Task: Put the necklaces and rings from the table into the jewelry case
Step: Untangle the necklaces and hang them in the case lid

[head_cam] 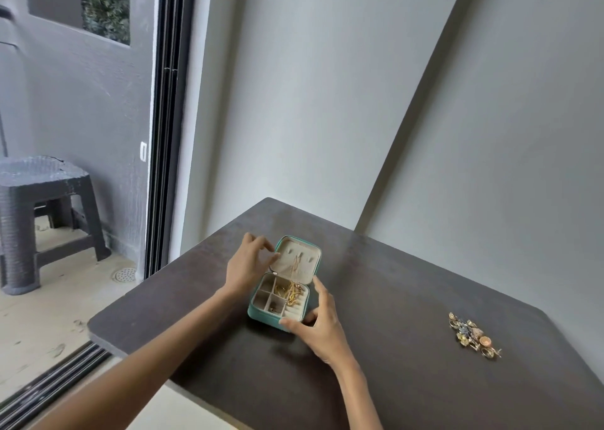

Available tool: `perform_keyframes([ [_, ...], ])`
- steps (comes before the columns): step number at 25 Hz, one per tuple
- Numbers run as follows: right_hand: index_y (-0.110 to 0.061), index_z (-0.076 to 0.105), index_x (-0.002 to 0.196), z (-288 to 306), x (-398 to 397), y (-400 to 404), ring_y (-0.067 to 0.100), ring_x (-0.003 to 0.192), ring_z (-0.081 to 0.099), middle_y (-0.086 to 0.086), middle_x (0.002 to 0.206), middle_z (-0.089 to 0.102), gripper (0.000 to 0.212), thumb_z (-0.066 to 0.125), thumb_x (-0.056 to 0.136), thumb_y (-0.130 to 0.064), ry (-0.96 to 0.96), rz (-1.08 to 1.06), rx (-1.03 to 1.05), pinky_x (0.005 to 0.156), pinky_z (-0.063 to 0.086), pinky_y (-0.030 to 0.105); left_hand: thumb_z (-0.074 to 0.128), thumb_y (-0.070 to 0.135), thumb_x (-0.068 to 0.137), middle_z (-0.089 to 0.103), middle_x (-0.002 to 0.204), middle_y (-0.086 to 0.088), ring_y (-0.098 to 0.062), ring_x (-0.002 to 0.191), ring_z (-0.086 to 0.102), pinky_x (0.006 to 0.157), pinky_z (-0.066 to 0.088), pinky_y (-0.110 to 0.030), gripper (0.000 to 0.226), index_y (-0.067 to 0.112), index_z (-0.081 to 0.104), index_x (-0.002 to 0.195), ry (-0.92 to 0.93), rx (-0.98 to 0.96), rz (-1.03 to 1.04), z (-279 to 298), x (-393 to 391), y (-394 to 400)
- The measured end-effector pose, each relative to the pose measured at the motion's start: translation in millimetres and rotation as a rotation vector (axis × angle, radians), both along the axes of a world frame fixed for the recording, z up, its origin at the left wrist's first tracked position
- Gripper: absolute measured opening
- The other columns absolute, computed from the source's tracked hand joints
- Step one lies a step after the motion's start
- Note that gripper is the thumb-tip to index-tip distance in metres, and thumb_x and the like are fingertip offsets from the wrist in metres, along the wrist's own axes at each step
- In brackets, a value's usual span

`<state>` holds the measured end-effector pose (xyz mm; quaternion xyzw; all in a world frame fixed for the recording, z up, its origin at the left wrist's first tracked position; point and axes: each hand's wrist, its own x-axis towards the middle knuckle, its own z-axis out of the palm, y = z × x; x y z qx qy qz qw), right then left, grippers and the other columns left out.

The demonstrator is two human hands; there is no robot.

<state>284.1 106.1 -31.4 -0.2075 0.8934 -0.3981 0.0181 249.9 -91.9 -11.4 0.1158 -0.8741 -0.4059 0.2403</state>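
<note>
A small teal jewelry case (261, 315) lies open in the middle of the dark table (392, 348), its cream lid (299, 259) tilted back. Gold necklaces (292, 291) lie tangled in its compartments, with one chain hanging from the lid. My left hand (250, 264) holds the lid's left edge with its fingertips. At the base's near right corner my right hand (318, 321) grips the case, thumb at the front and fingers along the right side. A heap of rings and small jewelry (474, 334) lies on the table far to the right, apart from both hands.
The table stands in a corner against grey walls. To the left, past a sliding door track (52, 387), is a balcony with a dark woven stool (42, 213). The table's left edge runs close to the door opening.
</note>
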Motion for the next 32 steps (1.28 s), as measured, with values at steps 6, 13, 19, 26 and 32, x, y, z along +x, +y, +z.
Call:
perform_keyframes([
  [6,-0.041,0.023,0.141,3,5,-5,0.004,0.09,0.052,-0.018,0.135,0.034,0.086,0.059,0.068,-0.069,0.027,-0.013,0.003,0.089,0.051,0.034,0.063,0.051,0.08,0.064,0.099,0.003,-0.018,0.1,0.055,0.082,0.039,-0.031,0.029,0.029,0.074,0.096,-0.191,-0.474,-0.13,15,27,18],
  [13,-0.033,0.025,0.144,5,7,-5,0.003,0.104,0.049,-0.017,0.139,0.034,0.104,0.05,0.057,-0.084,0.024,-0.011,0.016,0.093,0.047,0.029,0.066,0.043,0.076,0.072,0.094,0.006,-0.014,0.091,0.064,0.086,0.032,-0.03,0.021,0.029,0.075,0.088,-0.302,-0.279,-0.123,15,17,26],
  [19,-0.031,0.025,0.144,8,7,-4,-0.003,0.12,0.037,-0.014,0.144,0.033,0.101,0.049,0.06,-0.081,0.022,0.013,0.009,0.1,0.038,0.026,0.066,0.034,0.067,0.06,0.063,0.009,-0.008,0.064,0.053,0.081,0.039,-0.031,0.013,0.022,0.065,0.063,-0.393,0.112,-0.3,36,10,20],
  [26,-0.029,0.023,0.145,7,7,-4,0.006,0.13,0.038,-0.014,0.146,0.03,0.085,0.059,0.077,-0.063,0.031,0.014,0.043,0.103,0.04,0.033,0.055,0.006,0.086,0.056,0.067,0.0,0.003,0.047,0.053,0.043,0.036,-0.007,0.017,0.012,0.056,0.07,-0.195,0.327,-0.46,99,15,20],
  [32,-0.03,0.025,0.144,5,6,-3,0.005,0.118,0.047,-0.016,0.141,0.035,0.116,0.037,0.048,-0.095,0.055,0.016,0.015,0.094,0.046,0.027,0.052,0.009,0.086,0.066,0.072,-0.003,-0.013,0.06,0.06,0.062,0.04,-0.023,0.017,0.014,0.058,0.071,-0.076,0.458,-0.494,129,14,20],
])
